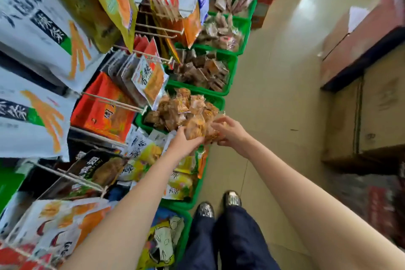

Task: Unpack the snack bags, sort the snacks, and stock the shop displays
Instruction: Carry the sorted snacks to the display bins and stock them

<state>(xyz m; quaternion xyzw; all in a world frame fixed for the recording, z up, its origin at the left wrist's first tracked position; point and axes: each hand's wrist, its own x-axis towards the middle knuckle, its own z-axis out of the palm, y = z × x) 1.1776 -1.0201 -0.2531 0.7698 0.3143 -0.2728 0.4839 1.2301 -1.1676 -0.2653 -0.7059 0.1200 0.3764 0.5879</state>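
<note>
Shop aisle, pale floor (269, 85); I log a row of green baskets (230, 66) along the foot of a peg rack (122, 103) hung with large snack packs.

Item 1: clear bag (197, 126) of orange-brown snacks, held by both hands over the near right corner of a basket (219, 99) heaped with small wrapped snacks (182, 107) of the same colour.

Item 2: left hand (183, 141), fingers curled round the bag's left side from below.

Item 3: right hand (229, 130), fingertips pinching the bag's right end; I cannot tell how the thumb lies.

Item 4: next basket nearer me (200, 184), filled with yellow packets (179, 182), under my left forearm.

Item 5: farther baskets, dark brown wrapped pieces (201, 70), then paler ones (221, 33).

Item 6: cardboard boxes (372, 105) stacked at the aisle's right edge.

Item 7: my shoes (217, 205) and dark trousers (230, 241), bottom centre, beside the nearest basket.
</note>
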